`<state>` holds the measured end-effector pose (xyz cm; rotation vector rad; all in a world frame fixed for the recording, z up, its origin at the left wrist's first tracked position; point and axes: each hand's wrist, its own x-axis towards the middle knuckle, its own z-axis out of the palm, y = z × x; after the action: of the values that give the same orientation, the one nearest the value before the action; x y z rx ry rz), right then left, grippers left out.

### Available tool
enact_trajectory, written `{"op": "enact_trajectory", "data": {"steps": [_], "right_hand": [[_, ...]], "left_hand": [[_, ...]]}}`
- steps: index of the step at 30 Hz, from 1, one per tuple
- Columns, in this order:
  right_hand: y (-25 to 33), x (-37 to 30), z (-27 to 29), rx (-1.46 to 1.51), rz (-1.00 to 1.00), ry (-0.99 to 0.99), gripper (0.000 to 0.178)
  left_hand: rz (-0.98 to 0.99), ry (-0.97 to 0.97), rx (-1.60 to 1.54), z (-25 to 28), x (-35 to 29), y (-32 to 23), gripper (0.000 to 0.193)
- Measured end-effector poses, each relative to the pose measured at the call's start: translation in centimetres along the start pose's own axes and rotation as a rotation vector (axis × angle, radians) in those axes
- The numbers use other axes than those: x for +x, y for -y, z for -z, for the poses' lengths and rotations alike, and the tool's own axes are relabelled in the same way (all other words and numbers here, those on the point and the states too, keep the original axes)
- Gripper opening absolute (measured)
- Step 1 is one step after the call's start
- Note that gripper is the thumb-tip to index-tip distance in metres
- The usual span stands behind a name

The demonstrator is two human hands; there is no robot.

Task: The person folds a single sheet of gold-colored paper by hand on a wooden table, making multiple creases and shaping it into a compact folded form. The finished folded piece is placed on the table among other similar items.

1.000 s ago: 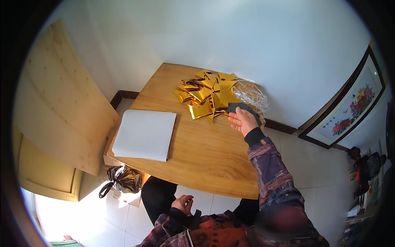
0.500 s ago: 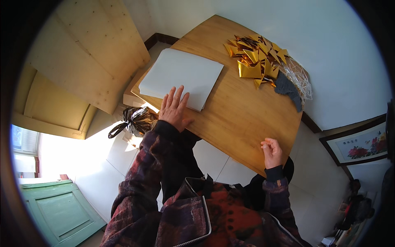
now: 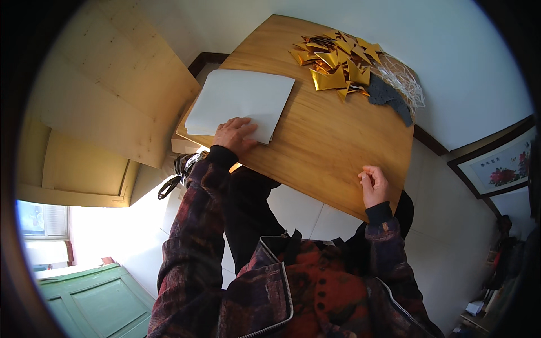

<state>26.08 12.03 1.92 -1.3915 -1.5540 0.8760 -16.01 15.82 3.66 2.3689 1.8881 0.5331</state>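
Observation:
A stack of white sheets (image 3: 242, 98) lies at the left end of a wooden table (image 3: 332, 152). My left hand (image 3: 235, 135) rests on the stack's near edge, its fingers bent and slightly apart, pressing on the top sheet without a visible grip. Over at the table's near right corner, my right hand (image 3: 374, 186) is loosely curled, the thumb close to the fingers, and nothing shows in it. Farther back on the right lies a pile of folded gold foil card pieces (image 3: 329, 76) with pointed edges, out of reach of both hands.
Beside the gold pieces are a dark grey cloth (image 3: 389, 100) and a tangle of clear, whitish strands (image 3: 403, 81). A dark plastic bag (image 3: 183, 169) is below the table's left side. A framed flower picture (image 3: 499, 163) leans at right; a green door panel (image 3: 101, 301) is lower left.
My left hand's fingers have gone from stretched out to bent on the sheets. My right hand stays curled by the table's near right corner. The whole view has shifted slightly.

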Motion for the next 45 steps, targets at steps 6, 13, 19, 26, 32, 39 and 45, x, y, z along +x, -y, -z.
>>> {"op": "enact_trajectory", "data": {"steps": [6,13,19,26,32,39,45], "right_hand": [[-0.1,-0.1,-0.2,-0.009,0.025,-0.022,0.014],[-0.3,0.0,-0.3,-0.001,0.039,-0.027,0.015],[-0.3,-0.1,-0.3,-0.010,0.082,-0.046,0.014],[-0.3,0.0,-0.5,-0.033,0.101,-0.057,0.014],[0.1,0.3,-0.4,-0.069,0.056,-0.064,0.015],[1.5,-2.5,2.3,0.057,-0.005,-0.045,0.026],[2.3,-6.9,7.0,-0.358,0.195,-0.007,0.050]], "left_hand": [[-0.043,-0.067,-0.138,0.1,0.3,0.6,0.029],[0.059,-0.101,-0.404,0.1,0.2,0.4,0.016],[0.076,-0.032,-0.447,0.2,0.6,1.1,0.016],[0.124,-0.111,-0.507,-1.2,1.0,2.2,0.014],[-0.062,-0.337,0.000,0.0,1.5,-3.7,0.003],[-0.516,-0.082,-0.027,-3.2,-0.7,-19.7,0.013],[-0.641,-0.044,-0.187,-6.1,-1.6,-27.8,0.008]]}}
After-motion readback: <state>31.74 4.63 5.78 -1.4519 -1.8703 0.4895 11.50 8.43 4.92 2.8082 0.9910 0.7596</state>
